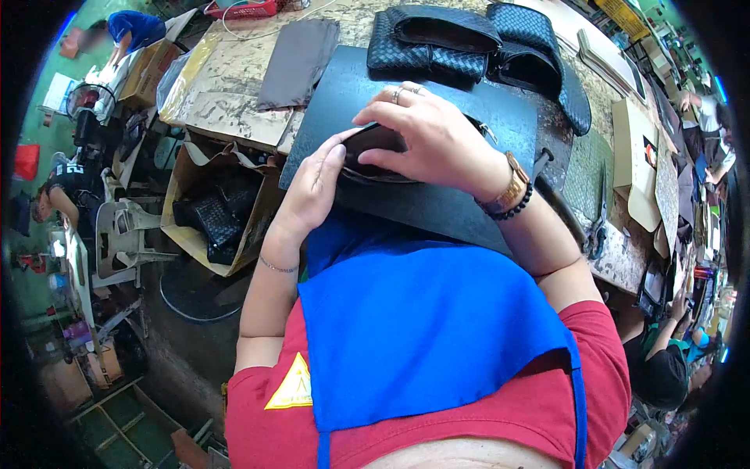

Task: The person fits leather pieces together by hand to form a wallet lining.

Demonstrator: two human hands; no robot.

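Note:
A dark leather bag [383,177] lies in front of me, its mouth facing up and a dark lining showing inside. My left hand [315,186] is closed round the bag's left end, thumb along the rim. Over the mouth curves my right hand [437,139], thumb reaching into the opening and fingers bent over the far rim; their tips are partly hidden. Beneath the bag is a smooth dark board [332,94]. Black woven leather bags [461,66] lie just beyond my right hand, some with their mouths gaping.
Dark flat sheets [298,62] lie on the worn table [223,70] to the left. Below, a cardboard box [181,184] holds black woven pieces. Scissors [600,227] and a tan panel [631,168] are at right. Other people work on both sides.

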